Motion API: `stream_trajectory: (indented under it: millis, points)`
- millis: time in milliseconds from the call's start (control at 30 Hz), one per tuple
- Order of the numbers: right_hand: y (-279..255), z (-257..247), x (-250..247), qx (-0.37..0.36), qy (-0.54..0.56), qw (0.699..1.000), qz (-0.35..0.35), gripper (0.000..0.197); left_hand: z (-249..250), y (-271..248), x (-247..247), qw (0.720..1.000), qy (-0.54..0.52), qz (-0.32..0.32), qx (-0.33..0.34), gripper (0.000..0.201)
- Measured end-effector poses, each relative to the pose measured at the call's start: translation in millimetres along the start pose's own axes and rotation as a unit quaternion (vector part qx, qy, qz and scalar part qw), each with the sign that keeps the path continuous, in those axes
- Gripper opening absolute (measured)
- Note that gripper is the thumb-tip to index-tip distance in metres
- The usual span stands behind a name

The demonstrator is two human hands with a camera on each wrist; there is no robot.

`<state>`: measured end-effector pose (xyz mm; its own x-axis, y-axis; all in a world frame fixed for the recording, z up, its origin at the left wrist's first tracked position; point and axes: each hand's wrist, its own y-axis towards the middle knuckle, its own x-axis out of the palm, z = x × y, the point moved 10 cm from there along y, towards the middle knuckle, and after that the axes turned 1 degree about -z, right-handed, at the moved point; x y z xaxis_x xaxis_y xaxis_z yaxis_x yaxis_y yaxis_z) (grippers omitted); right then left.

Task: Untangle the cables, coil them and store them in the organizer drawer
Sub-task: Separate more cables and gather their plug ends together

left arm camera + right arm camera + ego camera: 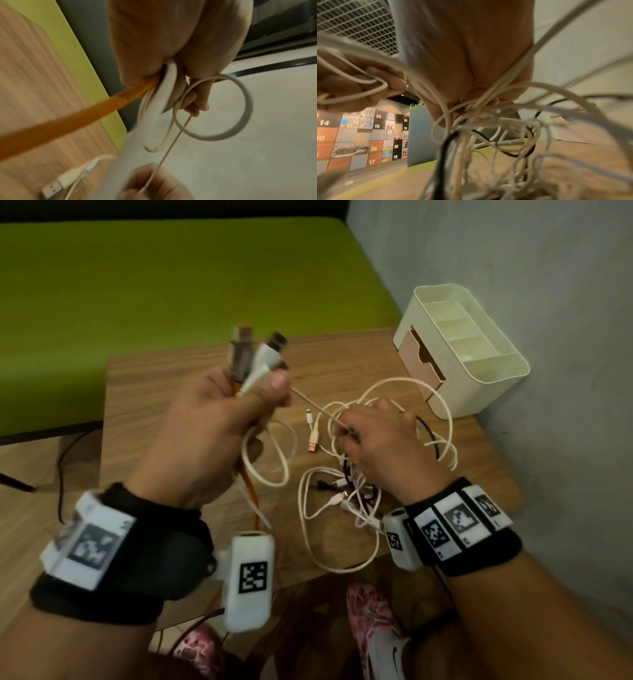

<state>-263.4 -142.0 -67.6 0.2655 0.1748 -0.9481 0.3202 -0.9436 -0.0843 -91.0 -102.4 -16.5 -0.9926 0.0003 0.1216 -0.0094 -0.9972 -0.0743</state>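
White cable taut between left hand and right hand.

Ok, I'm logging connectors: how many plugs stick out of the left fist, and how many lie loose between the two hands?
Held in the left hand: 2, orange-tipped plug and white plug.
Loose on the table: 2, pink USB plug and small white plug.
Total: 4.

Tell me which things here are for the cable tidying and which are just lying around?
For the job:
- left hand gripping plug ends
- right hand pinching a thin white cable
- cable tangle
- organizer with drawer

Just around:
- wooden table
- green surface
- patterned shoes
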Motion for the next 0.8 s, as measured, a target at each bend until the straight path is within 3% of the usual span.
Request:
stream_trajectory:
  millis: [100,267,400,567,667,733,800]
  points:
    - [3,20,3,0.04,-0.002,0.999,0.0,0.012,8,1,-20,0.999,-0.049,0.023,0.002,0.02]
    - [-7,13,-18,0.044,0.066,0.997,0.015,0.034,-19,5,-29,0.998,0.017,0.039,-0.049,0.027]
    - [-16,-10,-36,-0.013,0.179,0.983,0.026,0.016,-32,11,-29,0.995,0.043,0.047,-0.08,0.02]
    - [-21,-15,-33,-0.032,0.317,0.947,-0.045,0.012,-43,17,-47,0.981,0.139,0.114,-0.077,0.022]
    - [-21,-4,-36,-0.009,0.262,0.965,-0.03,0.016,-42,21,-50,0.976,0.164,0.133,-0.062,0.021]
    - [-21,1,-39,0.008,0.128,0.992,0.004,0.023,-39,21,-48,0.971,0.192,0.135,-0.047,0.016]
    - [-24,-1,-44,0.019,0.001,0.999,0.045,0.031,-36,20,-47,0.961,0.236,0.138,-0.035,0.016]
